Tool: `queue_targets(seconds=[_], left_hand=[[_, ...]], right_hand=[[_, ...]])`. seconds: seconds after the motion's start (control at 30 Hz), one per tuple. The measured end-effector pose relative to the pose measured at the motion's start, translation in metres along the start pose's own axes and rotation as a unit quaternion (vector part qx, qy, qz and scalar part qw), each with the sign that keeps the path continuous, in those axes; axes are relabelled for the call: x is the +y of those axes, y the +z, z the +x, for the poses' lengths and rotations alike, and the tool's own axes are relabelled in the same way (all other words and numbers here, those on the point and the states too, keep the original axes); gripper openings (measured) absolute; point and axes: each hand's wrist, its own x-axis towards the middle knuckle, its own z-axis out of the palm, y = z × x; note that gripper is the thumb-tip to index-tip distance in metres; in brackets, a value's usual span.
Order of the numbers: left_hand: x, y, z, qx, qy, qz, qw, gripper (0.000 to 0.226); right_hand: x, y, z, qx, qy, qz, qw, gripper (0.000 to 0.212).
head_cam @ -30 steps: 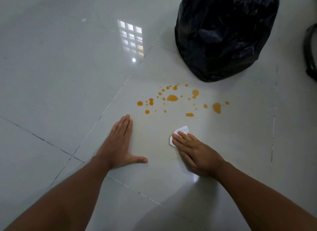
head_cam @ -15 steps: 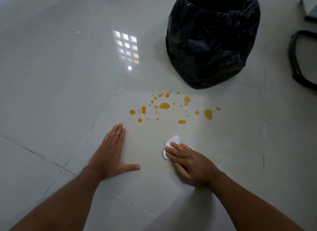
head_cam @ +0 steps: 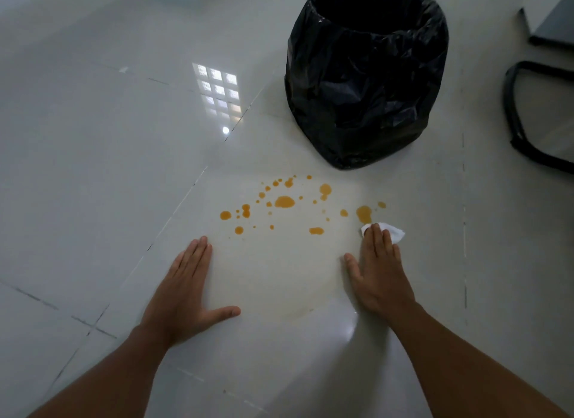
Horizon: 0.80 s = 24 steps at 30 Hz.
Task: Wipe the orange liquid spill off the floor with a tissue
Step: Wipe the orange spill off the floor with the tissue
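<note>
We look down on a glossy pale grey tiled floor. The scattered orange liquid spill lies on one tile, drops and small puddles spread in a loose band, none smeared. The largest puddle sits mid-band; another rounded one lies at the right end.

Our right hand is flat on the floor, palm down, fingers straight and close together, thumb out to the left. Its fingertips press on a crumpled white paper tissue, which shows beyond and to the right of them. No pinch: the grip is a flat press on the tissue. The tissue's upper left edge lies just below the right-end puddle, very near or touching it; we cannot tell which.

Our left hand is also flat on the floor, fingers together, thumb spread wide to the right, holding nothing. It rests near the spill's left drops, clear of them.

Beyond the spill stands a round bin lined with a crinkled black plastic bag, mouth open. At the right edge we see a curved black chair base. A bright window reflection shows on the tiles to the left of the bin.
</note>
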Motion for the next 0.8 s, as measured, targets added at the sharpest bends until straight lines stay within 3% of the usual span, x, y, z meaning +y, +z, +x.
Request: queue_targets(seconds=[0.2,0.53,0.7,0.8], left_hand=[[-0.001,0.006,0.002,0.006,-0.021,0.024,0.999,0.121],[-0.002,0.007,0.002,0.018,-0.017,0.029,0.999,0.118],[0.0,0.006,0.002,0.015,-0.018,0.035,0.999,0.117],[0.0,0.005,0.002,0.02,-0.016,0.035,0.999,0.116]], right_hand=[[0.004,-0.008,0.043,-0.021,0.054,0.059,0.997,0.087],[0.007,-0.03,0.076,-0.066,0.031,0.134,0.988,0.074],[0.003,-0.03,0.078,-0.078,-0.012,0.134,0.988,0.078],[-0.011,-0.026,0.071,-0.095,-0.083,0.1,0.987,0.077]])
